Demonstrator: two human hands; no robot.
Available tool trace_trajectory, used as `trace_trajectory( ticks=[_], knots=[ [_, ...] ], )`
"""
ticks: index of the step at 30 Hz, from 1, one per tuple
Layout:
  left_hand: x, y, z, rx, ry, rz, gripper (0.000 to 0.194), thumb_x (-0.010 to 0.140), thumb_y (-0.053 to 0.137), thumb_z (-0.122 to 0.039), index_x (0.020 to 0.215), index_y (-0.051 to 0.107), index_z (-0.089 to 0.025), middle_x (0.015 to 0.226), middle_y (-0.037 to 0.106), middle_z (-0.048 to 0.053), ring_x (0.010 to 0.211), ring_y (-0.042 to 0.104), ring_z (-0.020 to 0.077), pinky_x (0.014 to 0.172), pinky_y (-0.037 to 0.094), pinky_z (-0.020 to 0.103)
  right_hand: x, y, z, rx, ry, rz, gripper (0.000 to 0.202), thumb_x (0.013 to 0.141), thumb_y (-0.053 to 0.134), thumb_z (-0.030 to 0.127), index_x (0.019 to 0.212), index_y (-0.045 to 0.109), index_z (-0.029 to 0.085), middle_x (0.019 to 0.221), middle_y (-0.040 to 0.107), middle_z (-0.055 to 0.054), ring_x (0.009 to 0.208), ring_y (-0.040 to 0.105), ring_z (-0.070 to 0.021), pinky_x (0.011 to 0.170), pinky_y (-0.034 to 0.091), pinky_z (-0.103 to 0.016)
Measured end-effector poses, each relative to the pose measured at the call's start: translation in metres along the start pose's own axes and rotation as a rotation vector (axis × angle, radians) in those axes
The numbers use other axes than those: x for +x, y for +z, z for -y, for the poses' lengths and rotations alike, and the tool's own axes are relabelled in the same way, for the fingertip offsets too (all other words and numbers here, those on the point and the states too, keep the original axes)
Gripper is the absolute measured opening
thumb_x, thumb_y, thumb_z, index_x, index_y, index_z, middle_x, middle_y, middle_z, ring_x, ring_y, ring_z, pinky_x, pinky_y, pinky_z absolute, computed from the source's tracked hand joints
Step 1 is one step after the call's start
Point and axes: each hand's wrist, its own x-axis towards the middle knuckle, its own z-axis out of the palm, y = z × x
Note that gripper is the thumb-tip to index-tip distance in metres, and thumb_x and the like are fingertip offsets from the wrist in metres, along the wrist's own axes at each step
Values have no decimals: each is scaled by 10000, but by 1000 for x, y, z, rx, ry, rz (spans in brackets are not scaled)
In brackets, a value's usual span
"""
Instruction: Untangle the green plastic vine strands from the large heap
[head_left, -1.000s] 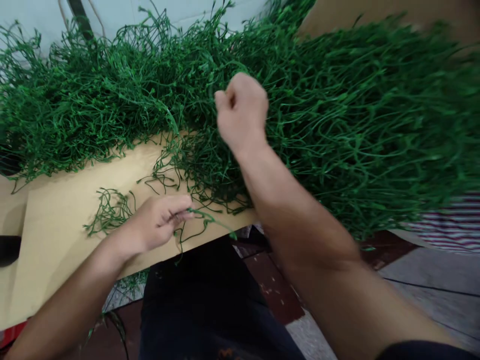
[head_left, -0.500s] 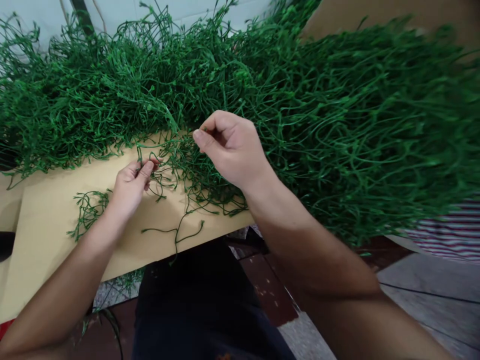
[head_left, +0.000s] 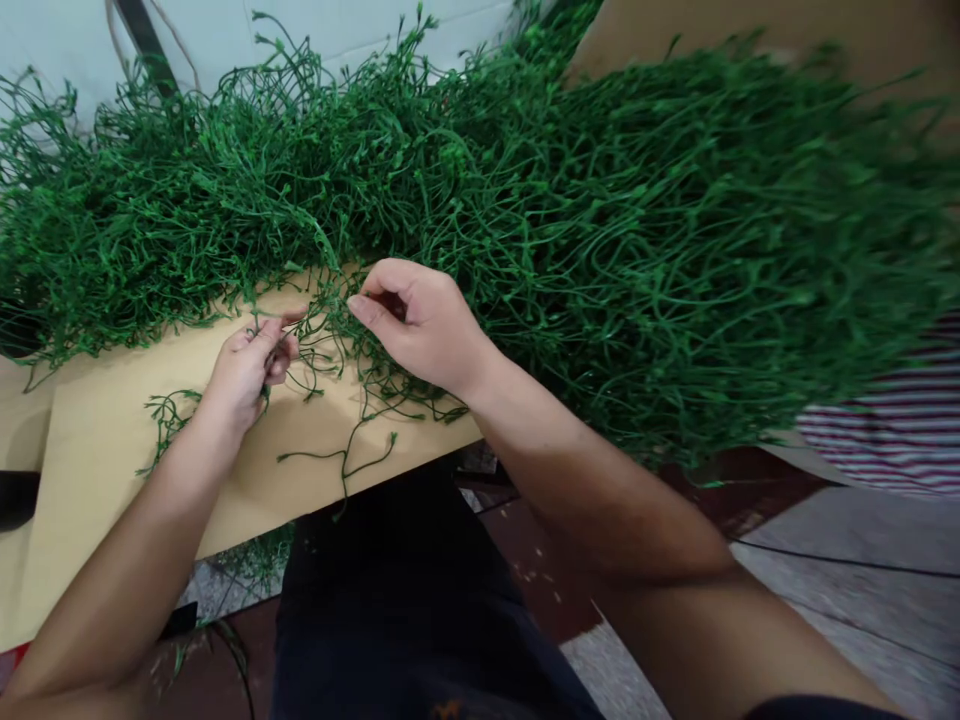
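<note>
A: From the head view, what did each grip hold?

B: The left hand [head_left: 247, 370] and right hand [head_left: 420, 325] each pinched a thin green plastic stem [head_left: 319, 335], stretched taut between both grips for separating.

A: And beyond them?

B: The tangled green heap [head_left: 600, 230] lay on the tan cardboard tabletop [head_left: 105, 440].

Bare bench [head_left: 112, 450] lies open at the near left; the tangled green stem heap [head_left: 600, 250] blocks behind and right.
</note>
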Motion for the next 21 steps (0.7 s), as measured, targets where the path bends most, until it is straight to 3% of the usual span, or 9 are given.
trace_trajectory(
  ticks=[3, 5, 10, 15, 21],
  knots=[
    [3, 0, 1, 71, 28, -47, 305, 784, 626, -401, 968, 680, -164, 856, 653, 44, 654, 539, 71, 527, 424, 154, -3, -7, -5, -107, 22, -50, 277, 811, 515, 167, 616, 321, 197, 615, 352, 30, 607, 339, -95, 598, 287, -276],
    [5, 6, 0, 146, 81, -61, 352, 808, 592, -450, 995, 681, -165, 993, 661, 66, 820, 576, 107, 654, 478, 188, -6, -11, -6, -136, 39, -37, 275, 808, 515, 172, 615, 322, 196, 619, 362, 27, 608, 343, -95, 599, 284, -276],
    [7, 29, -12, 413, 239, -11, 466, 807, 572, -522, 1113, 671, -184, 901, 664, 44, 965, 575, 171, 867, 475, 288, -10, -15, -2, -91, 25, 64, 255, 805, 519, 188, 620, 345, 194, 616, 389, 28, 610, 361, -95, 599, 287, -268],
    [10, 41, -26, 445, 315, 7, 425, 816, 567, -503, 1079, 678, -188, 778, 632, 26, 910, 590, 165, 849, 492, 282, -11, -22, -3, -84, 32, 58, 255, 813, 521, 191, 617, 358, 193, 619, 398, 24, 627, 374, -104, 618, 296, -273],
    [10, 45, -27, 396, 204, 79, 389, 817, 577, -489, 1027, 671, -175, 778, 608, 31, 811, 574, 140, 735, 524, 267, -13, -24, -8, -52, 39, 67, 278, 829, 516, 191, 609, 346, 194, 603, 376, 31, 615, 359, -101, 616, 294, -272]
  ],
)
